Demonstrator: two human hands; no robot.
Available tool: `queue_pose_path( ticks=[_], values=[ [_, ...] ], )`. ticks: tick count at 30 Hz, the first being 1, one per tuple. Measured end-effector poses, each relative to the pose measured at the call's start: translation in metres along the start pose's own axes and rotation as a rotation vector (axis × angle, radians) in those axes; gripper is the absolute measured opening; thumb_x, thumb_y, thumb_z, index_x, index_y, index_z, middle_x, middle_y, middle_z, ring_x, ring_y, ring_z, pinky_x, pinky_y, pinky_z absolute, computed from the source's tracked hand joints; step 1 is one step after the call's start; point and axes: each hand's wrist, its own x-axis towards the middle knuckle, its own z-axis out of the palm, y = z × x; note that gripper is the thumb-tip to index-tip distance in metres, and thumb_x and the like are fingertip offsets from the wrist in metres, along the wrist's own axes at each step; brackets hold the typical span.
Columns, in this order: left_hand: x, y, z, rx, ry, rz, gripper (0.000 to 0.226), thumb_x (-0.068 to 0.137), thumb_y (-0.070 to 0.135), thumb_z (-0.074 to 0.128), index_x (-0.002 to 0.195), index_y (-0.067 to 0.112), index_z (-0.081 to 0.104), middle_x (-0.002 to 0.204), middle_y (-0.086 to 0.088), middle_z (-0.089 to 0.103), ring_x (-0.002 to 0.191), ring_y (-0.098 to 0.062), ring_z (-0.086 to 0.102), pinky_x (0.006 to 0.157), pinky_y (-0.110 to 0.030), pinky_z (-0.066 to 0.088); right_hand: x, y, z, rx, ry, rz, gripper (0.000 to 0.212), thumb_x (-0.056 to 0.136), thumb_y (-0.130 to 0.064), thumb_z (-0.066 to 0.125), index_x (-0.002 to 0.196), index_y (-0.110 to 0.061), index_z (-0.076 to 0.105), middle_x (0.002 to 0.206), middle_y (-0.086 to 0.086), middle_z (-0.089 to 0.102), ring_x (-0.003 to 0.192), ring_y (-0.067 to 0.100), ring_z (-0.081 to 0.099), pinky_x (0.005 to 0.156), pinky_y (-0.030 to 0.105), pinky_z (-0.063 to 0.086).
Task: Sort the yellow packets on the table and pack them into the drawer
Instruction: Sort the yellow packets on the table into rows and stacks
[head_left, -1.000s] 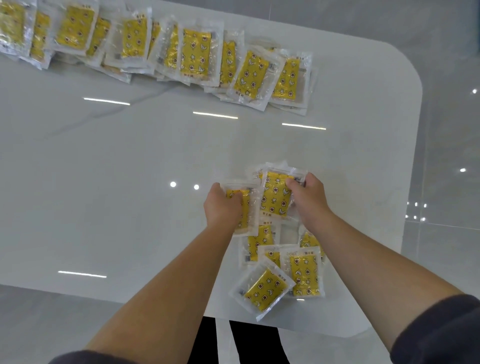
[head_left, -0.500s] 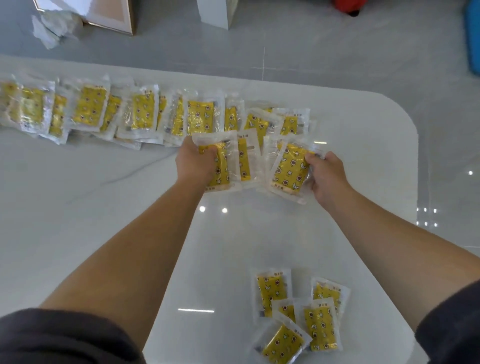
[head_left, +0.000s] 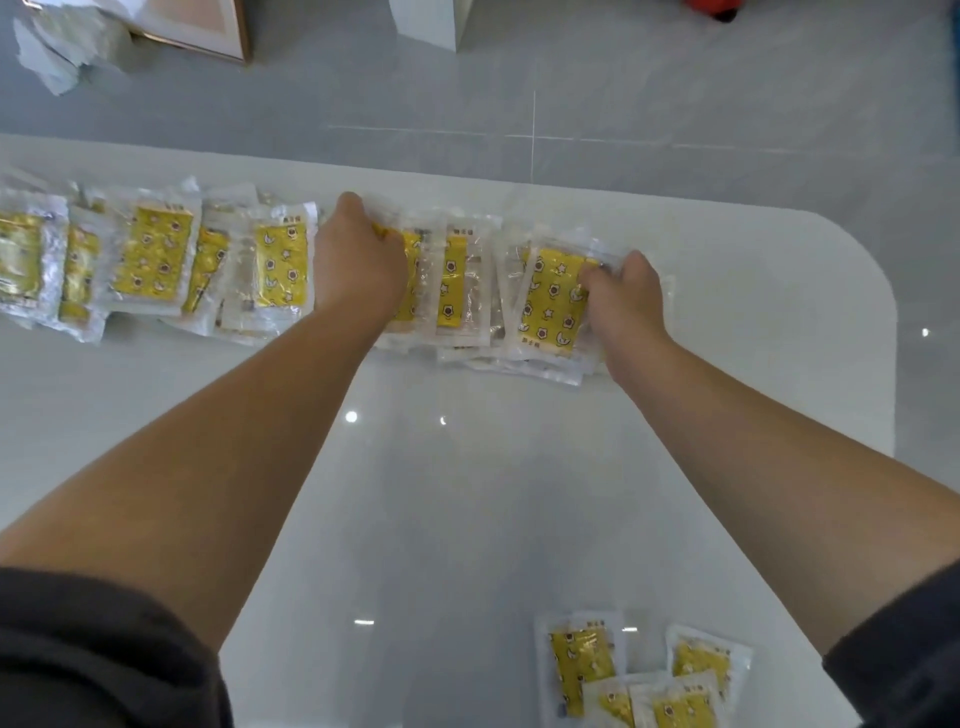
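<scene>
Hands at the far row of yellow packets (head_left: 156, 254) on the white table (head_left: 467, 493). Left hand (head_left: 358, 260) curls round a half-hidden packet (head_left: 410, 296); right hand (head_left: 623, 296) pinches a star-printed packet (head_left: 550, 301). Small pile (head_left: 639, 675) lies well behind the right wrist.

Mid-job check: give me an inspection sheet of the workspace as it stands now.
Surface: glossy white table, rounded far-right corner.
Job's things: row of yellow packets overlapping along the far edge; near pile at the near right; drawer not in view.
Clutter: nothing seen.
Hands: left hand grips a mid-row packet; right hand grips the end packet.
Cables: nothing seen.
Surroundings: grey tiled floor; crumpled paper and a board far left.
</scene>
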Motion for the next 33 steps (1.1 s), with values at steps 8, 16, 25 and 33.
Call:
queue_pose_path(
  ticks=[8,16,25,33],
  values=[
    [-0.010,-0.003,-0.018,0.004,0.019,-0.013,0.014,0.093,0.015,0.053,0.094,0.011,0.039,0.071,0.005,0.039,0.058,-0.011,0.038,0.046,-0.022,0.029,0.000,0.015,-0.039,0.110,0.035,0.069,0.010,0.089,-0.022,0.057,0.091,-0.016,0.049,0.087,0.004,0.054,0.074,0.018,0.051,0.066,0.029,0.043],
    [-0.032,-0.018,-0.027,0.028,0.085,-0.066,0.012,0.093,0.016,0.053,0.103,0.012,0.046,0.091,-0.002,0.048,0.080,-0.020,0.045,0.049,-0.024,0.030,-0.001,0.028,-0.064,-0.086,0.182,-0.023,0.041,0.090,-0.015,0.050,0.056,-0.018,0.028,0.057,-0.001,0.028,0.053,0.015,0.025,0.050,0.028,0.022],
    [-0.051,-0.036,-0.061,-0.092,0.060,-0.190,0.036,0.090,0.027,0.063,0.122,0.013,0.056,0.117,-0.006,0.063,0.105,-0.025,0.060,0.086,-0.042,0.053,-0.038,0.005,-0.061,0.071,0.132,-0.056,0.036,0.096,-0.020,0.047,0.061,-0.019,0.035,0.060,-0.003,0.037,0.054,0.013,0.033,0.051,0.024,0.030],
    [0.001,-0.087,-0.113,-0.198,0.034,-0.323,0.025,0.097,0.011,0.041,0.118,0.008,0.053,0.087,-0.001,0.057,0.071,-0.018,0.051,0.055,-0.026,0.040,-0.080,-0.040,0.053,0.042,-0.149,-0.087,0.030,0.098,-0.020,0.046,0.068,-0.018,0.048,0.067,0.001,0.045,0.050,0.013,0.038,0.032,0.011,0.028]
  ],
)
